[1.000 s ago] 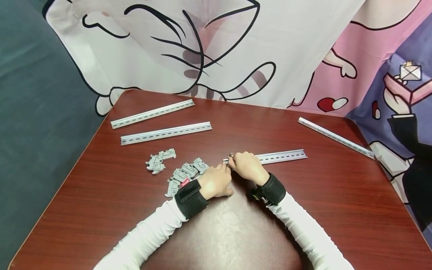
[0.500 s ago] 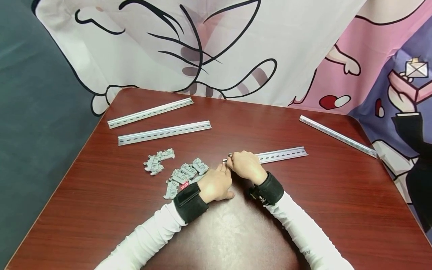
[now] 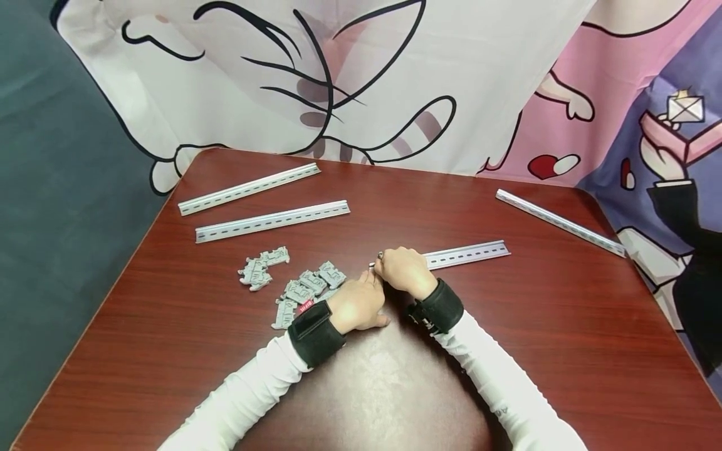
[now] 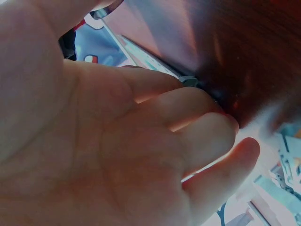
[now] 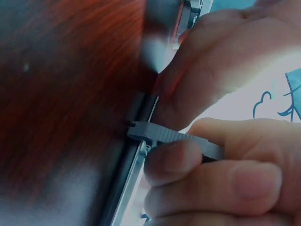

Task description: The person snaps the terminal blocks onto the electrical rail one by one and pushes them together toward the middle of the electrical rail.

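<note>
In the right wrist view my right hand (image 5: 216,188) pinches a grey plastic DIN rail clip (image 5: 176,136) with a ribbed edge, between thumb and fingers. The clip sits against the edge of a slotted metal DIN rail (image 3: 468,255). From above, my right hand (image 3: 403,270) covers part of that rail. My left hand (image 3: 358,305) lies at the rail's left end, fingertips touching it there. The left wrist view shows the left palm (image 4: 108,136) with fingers extended side by side. How far the clip is seated on the rail cannot be told.
Several grey clips (image 3: 313,282) lie left of my left hand, one with a red label (image 3: 306,305). A smaller heap of clips (image 3: 255,274) is farther left. Two rails (image 3: 273,222) lie at the back left, another rail (image 3: 561,222) at the right. A printed cloth (image 3: 395,81) hangs behind the table.
The head view has shifted slightly. Both hands stay at the rail's left end with nearly the same hold, and the rail's right end has swung slightly away.
</note>
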`<state>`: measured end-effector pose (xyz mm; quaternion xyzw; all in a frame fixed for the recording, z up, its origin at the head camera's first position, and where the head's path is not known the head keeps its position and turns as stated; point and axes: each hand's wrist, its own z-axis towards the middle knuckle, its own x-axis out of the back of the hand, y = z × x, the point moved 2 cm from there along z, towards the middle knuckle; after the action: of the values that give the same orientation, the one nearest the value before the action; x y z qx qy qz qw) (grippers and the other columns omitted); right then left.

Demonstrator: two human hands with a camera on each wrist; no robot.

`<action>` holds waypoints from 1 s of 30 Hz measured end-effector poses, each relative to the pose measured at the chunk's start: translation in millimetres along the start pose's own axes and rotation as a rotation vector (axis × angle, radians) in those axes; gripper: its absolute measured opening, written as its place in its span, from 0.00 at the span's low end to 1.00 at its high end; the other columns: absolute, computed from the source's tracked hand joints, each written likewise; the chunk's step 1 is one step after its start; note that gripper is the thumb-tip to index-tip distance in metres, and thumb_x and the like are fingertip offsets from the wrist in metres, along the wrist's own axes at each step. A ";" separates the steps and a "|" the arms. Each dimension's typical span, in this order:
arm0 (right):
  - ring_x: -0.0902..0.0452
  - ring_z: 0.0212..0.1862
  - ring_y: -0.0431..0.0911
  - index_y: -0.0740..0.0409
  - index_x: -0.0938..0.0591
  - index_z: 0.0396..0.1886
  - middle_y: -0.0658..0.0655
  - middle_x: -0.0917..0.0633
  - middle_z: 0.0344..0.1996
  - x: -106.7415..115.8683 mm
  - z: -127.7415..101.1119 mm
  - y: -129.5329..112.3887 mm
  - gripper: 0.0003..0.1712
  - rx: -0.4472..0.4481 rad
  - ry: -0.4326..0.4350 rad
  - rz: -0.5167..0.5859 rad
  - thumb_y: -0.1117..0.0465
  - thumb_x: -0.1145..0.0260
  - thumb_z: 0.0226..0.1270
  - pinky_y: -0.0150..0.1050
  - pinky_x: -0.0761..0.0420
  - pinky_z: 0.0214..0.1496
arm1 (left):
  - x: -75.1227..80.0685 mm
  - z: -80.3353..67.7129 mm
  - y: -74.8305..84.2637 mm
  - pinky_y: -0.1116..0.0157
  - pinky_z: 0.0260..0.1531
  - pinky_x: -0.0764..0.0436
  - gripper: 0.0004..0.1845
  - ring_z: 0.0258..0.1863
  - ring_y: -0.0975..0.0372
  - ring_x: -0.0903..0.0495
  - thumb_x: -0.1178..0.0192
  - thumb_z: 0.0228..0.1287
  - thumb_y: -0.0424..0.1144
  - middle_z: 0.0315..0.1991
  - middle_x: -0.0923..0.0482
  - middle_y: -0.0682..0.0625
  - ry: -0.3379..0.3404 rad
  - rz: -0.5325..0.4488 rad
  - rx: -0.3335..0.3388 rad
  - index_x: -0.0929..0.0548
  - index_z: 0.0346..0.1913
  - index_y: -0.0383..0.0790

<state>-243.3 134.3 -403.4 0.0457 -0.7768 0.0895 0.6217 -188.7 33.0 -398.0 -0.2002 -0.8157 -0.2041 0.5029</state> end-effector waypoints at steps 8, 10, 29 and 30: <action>0.16 0.36 0.60 0.54 0.18 0.23 0.62 0.12 0.34 4.1 0.5 1.0 0.19 0.005 0.021 0.015 0.50 0.46 0.68 0.54 0.20 0.32 | 5.8 -0.3 -4.5 0.60 0.70 0.37 0.46 0.75 0.52 0.46 0.43 0.65 0.56 0.75 0.49 0.37 0.001 -0.003 -0.015 0.45 0.72 0.26; 0.16 0.37 0.61 0.55 0.18 0.24 0.63 0.12 0.34 6.5 0.8 2.5 0.19 0.003 0.033 0.012 0.50 0.46 0.68 0.55 0.20 0.34 | 8.6 0.4 -5.2 0.59 0.69 0.36 0.46 0.76 0.53 0.47 0.43 0.65 0.57 0.75 0.49 0.37 0.009 -0.009 -0.011 0.46 0.73 0.26; 0.16 0.36 0.62 0.53 0.27 0.13 0.64 0.13 0.31 7.3 -8.2 4.0 0.27 -0.009 0.045 0.015 0.46 0.47 0.70 0.55 0.21 0.32 | 43.9 -27.6 -69.5 0.49 0.45 0.22 0.28 0.51 0.45 0.23 0.29 0.54 0.47 0.48 0.21 0.37 0.203 -0.115 0.190 0.23 0.52 0.32; 0.16 0.36 0.62 0.53 0.27 0.13 0.65 0.13 0.32 9.3 -8.6 5.3 0.28 -0.010 0.041 0.021 0.44 0.47 0.71 0.55 0.20 0.33 | 43.9 -27.0 -73.2 0.49 0.45 0.22 0.27 0.50 0.46 0.22 0.29 0.53 0.48 0.47 0.20 0.38 0.171 -0.137 0.199 0.21 0.49 0.33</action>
<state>-238.1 141.6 -393.0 0.0324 -0.7647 0.0930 0.6368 -225.9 -37.3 -356.9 -0.0752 -0.7977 -0.1724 0.5730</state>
